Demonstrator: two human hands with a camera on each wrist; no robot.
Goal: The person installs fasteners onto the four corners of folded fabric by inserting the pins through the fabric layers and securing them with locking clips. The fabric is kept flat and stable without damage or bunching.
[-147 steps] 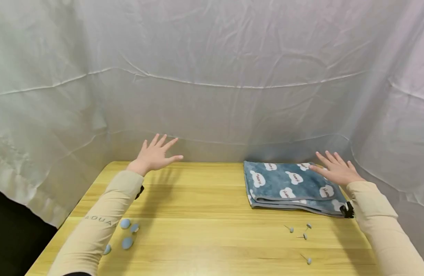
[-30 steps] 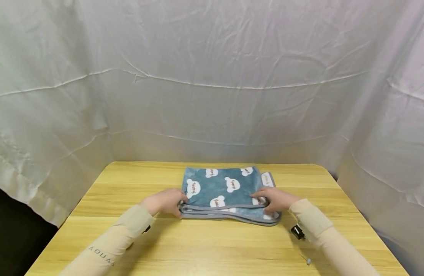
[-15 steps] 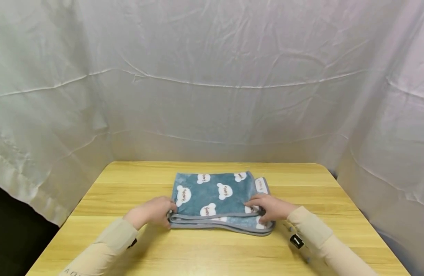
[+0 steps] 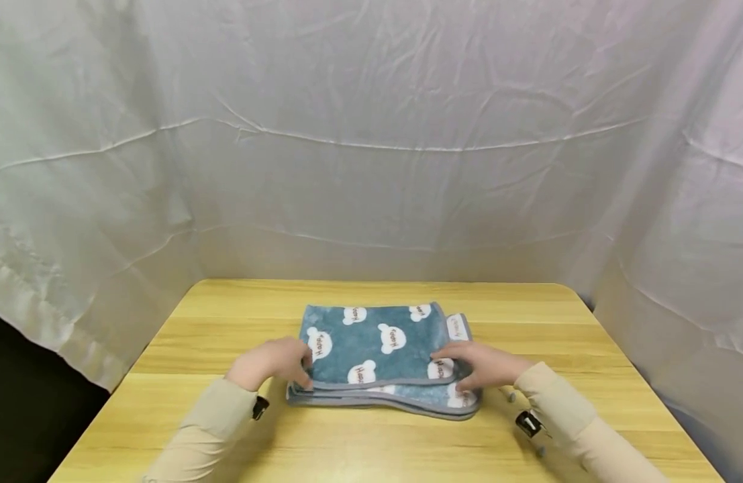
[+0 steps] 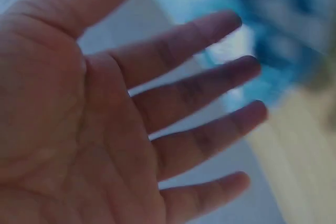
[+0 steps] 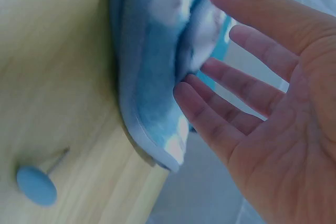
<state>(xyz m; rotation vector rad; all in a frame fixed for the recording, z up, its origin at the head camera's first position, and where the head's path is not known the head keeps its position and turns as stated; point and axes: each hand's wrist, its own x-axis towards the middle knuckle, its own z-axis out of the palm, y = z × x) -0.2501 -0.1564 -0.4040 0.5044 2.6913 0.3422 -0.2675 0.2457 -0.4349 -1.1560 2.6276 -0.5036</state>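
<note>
A folded teal blanket (image 4: 371,335) with white bear-head prints and grey edging lies mid-table in the head view. My left hand (image 4: 274,362) is at its left edge; in the left wrist view its fingers (image 5: 197,150) are spread and nearly straight, the blurred blanket beyond them. My right hand (image 4: 482,364) is at the blanket's right front corner, thumb over the top. Relaxed, slightly bent fingers (image 6: 241,85) show at the folded layers in the right wrist view, gripping nothing.
Blue round-headed pins (image 4: 541,451) lie on the wooden table (image 4: 359,443) beside my right forearm; one pin (image 6: 37,186) shows closely in the right wrist view. Pale curtains (image 4: 371,201) hang behind the table and at both sides.
Since the earliest frame the blanket has gone from the right to the middle of the table. Over the last second it slid slightly left and nearer, and my left hand's fingers loosened from its edge.
</note>
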